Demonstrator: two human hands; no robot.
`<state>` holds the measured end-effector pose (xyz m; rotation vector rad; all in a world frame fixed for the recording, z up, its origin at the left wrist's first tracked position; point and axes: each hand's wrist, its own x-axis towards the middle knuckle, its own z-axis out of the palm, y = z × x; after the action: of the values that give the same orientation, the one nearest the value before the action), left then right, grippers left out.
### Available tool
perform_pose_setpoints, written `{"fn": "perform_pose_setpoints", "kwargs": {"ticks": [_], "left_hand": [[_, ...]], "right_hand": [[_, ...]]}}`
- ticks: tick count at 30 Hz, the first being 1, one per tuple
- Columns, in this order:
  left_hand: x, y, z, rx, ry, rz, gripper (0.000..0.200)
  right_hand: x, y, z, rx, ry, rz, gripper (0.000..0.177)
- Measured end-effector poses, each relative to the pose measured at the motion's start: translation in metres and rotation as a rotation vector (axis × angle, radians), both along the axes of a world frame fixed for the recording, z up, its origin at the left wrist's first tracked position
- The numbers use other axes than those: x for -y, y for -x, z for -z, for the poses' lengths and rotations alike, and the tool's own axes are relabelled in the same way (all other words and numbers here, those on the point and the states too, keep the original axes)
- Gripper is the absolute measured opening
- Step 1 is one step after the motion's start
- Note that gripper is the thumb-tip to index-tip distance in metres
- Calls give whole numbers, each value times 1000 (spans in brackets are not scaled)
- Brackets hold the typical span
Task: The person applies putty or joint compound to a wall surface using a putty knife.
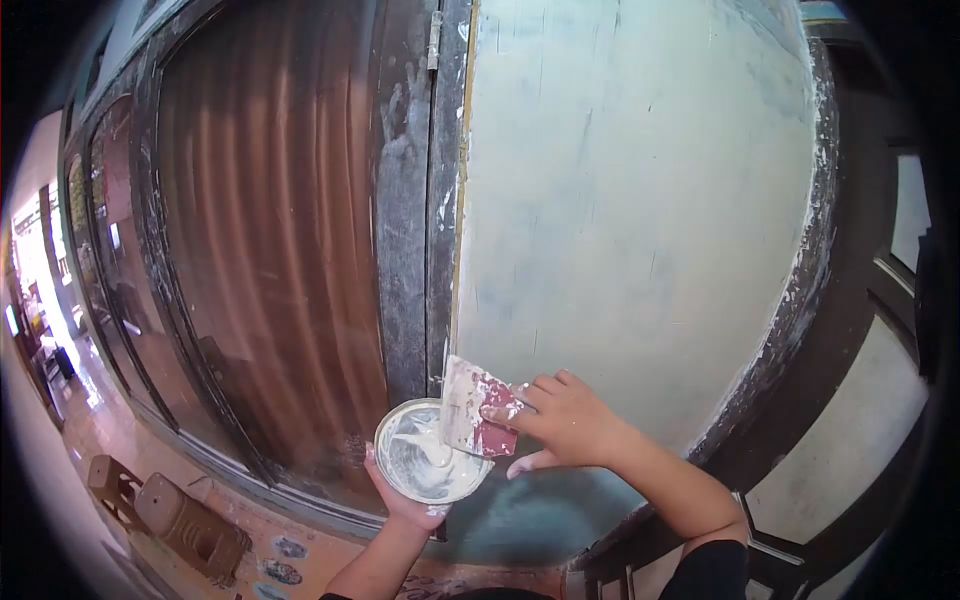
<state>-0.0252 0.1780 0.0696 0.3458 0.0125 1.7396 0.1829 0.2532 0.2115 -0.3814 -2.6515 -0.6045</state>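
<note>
My left hand [400, 500] is wrapped around the side and underside of a round tub [383, 440], tipped so its inside faces me. White filler paste [436, 447] is smeared over the tub's bottom and walls. In my right hand [560, 420] is a red putty spreader [480, 410], broad and flat, coated with dried and fresh white paste. Its lower edge overlaps the tub's right rim. My right fingers press on the spreader's face, with the thumb below it. Behind both hands stands a pale, patchily coated panel [630, 200].
A dark, paste-marked door frame [405, 220] with a hinge [435, 40] runs along the panel's left side. Further left is a glass pane with a brown curtain [270, 200] behind it. Brown plastic stools [190, 525] lie at lower left on the tiled floor.
</note>
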Motion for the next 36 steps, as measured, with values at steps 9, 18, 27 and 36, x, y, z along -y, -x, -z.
{"fn": "perform_pose_setpoints", "kwargs": {"ticks": [9, 18, 27, 36], "left_hand": [[-2, 8, 1, 20, 34, 59, 80], [-4, 3, -11, -4, -17, 28, 77], [-4, -17, -4, -100, -18, 52, 81], [-7, -57, -12, -4, 23, 120, 76]], "right_hand": [[6, 3, -6, 128, -252, -81, 38], [3, 2, -11, 122, -215, -148, 43], [3, -14, -6, -319, 224, -301, 43], [7, -48, -40, 164, 174, -32, 44]]}}
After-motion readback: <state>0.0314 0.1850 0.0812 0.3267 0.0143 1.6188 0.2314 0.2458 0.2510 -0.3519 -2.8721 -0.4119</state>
